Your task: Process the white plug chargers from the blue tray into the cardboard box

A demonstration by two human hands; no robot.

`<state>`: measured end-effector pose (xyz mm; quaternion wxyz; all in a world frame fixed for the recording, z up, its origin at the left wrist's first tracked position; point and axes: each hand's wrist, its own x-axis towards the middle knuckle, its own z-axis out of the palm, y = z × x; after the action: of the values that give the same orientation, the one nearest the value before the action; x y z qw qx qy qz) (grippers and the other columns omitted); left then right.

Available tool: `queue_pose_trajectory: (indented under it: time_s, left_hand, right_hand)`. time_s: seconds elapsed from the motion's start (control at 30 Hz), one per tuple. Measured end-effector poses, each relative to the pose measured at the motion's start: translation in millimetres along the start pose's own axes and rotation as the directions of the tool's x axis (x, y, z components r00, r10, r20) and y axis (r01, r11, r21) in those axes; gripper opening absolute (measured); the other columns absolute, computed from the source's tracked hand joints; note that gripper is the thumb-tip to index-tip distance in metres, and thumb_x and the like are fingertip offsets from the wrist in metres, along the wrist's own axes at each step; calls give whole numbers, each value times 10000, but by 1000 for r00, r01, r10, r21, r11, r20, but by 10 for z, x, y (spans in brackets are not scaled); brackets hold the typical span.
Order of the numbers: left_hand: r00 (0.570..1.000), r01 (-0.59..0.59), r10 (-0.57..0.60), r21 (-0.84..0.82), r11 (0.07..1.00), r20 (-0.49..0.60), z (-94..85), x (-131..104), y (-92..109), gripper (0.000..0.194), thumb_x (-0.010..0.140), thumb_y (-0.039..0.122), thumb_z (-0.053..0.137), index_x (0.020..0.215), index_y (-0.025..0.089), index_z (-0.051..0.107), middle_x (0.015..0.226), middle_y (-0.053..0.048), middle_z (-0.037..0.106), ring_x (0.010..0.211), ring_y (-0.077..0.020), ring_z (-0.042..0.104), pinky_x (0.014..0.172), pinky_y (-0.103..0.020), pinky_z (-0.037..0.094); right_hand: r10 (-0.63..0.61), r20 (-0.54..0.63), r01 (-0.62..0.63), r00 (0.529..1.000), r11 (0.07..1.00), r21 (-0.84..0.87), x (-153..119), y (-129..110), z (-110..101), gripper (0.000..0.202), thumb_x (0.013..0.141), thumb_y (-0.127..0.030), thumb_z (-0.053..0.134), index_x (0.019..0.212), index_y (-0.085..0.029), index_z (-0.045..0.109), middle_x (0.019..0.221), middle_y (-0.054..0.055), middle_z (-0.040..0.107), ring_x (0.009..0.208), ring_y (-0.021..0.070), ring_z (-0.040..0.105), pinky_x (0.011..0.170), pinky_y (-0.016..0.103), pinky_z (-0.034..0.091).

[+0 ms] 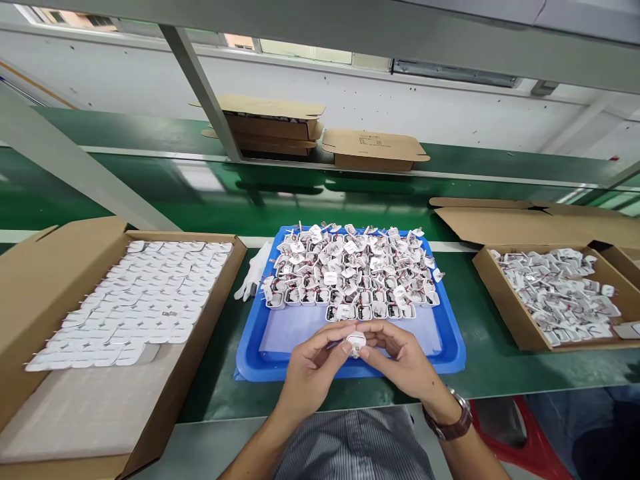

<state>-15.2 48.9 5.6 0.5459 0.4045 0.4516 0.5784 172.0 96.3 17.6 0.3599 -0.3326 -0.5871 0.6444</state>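
Between the fingertips of both hands is a small white plug adapter (357,340), its metal prongs towards me. My left hand (316,357) pinches it from the left, and my right hand (400,357) grips the opposite side. Both are just above the near part of a blue tray (249,353). Inside the tray stand many open white adapter housings (365,311), with loose white caps and red and dark wires on top. A pale sheet (287,330) lines the tray floor in front of them.
At left, an open carton (200,347) holds rows of white adapters (150,293). Another carton (510,327) at right contains piled white parts with wires. A white glove (253,273) lies beside the tray. Cardboard boxes (375,148) sit on the shelf behind; a red stool (537,443) stands lower right.
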Motion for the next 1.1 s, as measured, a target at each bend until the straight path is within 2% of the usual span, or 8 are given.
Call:
queue_pose_trajectory:
  time_s: [0.1, 0.2, 0.3, 0.43, 0.53, 0.67, 0.97, 1.1]
  left_hand:
    - [995, 102, -103, -44, 994, -2, -31, 13, 68, 239, 916, 362, 783, 1129, 267, 835, 1298, -80, 776, 1247, -296, 703, 1081, -401, 579]
    - [984, 181, -181, -67, 981, 7, -57, 25, 119, 297, 913, 392, 785, 1178, 261, 818, 1313, -85, 771, 1251, -305, 699, 1047, -393, 596]
    - [988, 157, -157, -18, 987, -6, -55, 33, 150, 309, 908, 405, 793, 1176, 255, 815, 1320, -79, 767, 1285, -295, 674, 1078, -371, 568]
    - [988, 155, -155, 36, 987, 3, -5, 37, 166, 346, 938, 481, 738, 1162, 229, 819, 1225, -91, 795, 1151, -281, 728, 1006, -364, 595]
    - [981, 193, -193, -20, 981, -9, 29, 37, 175, 377, 925, 511, 743, 1152, 218, 813, 1093, -86, 822, 1001, -260, 756, 892, -350, 627]
    - [977, 213, -212, -69, 975, 11, 35, 24, 195, 298, 934, 455, 751, 1121, 231, 814, 1177, -73, 806, 1089, -257, 735, 924, -327, 610]
    - [983, 180, -175, -116, 977, 55, 18, -51, 224, 263, 929, 342, 753, 1161, 226, 793, 1242, -85, 786, 1211, -272, 696, 1034, -344, 566]
    - [994, 109, -108, -39, 993, 24, 49, -87, 195, 322, 902, 347, 781, 1193, 212, 754, 1231, -101, 769, 1130, -266, 715, 946, -336, 597]
  right_hand:
    - [1, 22, 0, 1000, 999, -32, -31, -36, -5, 407, 965, -292, 740, 1359, -367, 669, 1254, 31, 761, 1122, 191, 746, 1011, 369, 614]
    - [-132, -63, 115, 989, 968, -223, -77, -63, 8, 490, 952, -266, 757, 1407, -404, 638, 1352, 41, 695, 1213, 214, 691, 1039, 391, 594]
    - [-330, -81, 263, 940, 858, -442, -103, -83, 35, 517, 925, -197, 783, 1384, -400, 662, 1336, 54, 661, 1230, 224, 649, 1038, 391, 572]
    - [-453, 1, 393, 891, 773, -498, -88, -90, 63, 492, 937, -100, 737, 1337, -384, 702, 1247, 57, 697, 1155, 214, 668, 979, 385, 579]
    - [-386, -70, 335, 920, 865, -375, -81, -62, 59, 411, 954, -116, 723, 1259, -390, 742, 1226, 31, 744, 1153, 199, 696, 1002, 367, 587]
    - [-223, -168, 201, 960, 970, -137, -105, -4, 47, 308, 974, -193, 719, 1187, -411, 768, 1205, -12, 788, 1169, 177, 719, 1032, 329, 599]
    - [-155, -221, 149, 963, 988, -42, -131, 16, 65, 211, 959, -260, 748, 1145, -348, 793, 1194, 17, 802, 1143, 190, 750, 1023, 326, 621]
    - [-195, -189, 185, 962, 980, -72, -142, 8, 92, 231, 972, -233, 730, 1165, -347, 781, 1204, 28, 795, 1164, 197, 740, 1018, 336, 621]
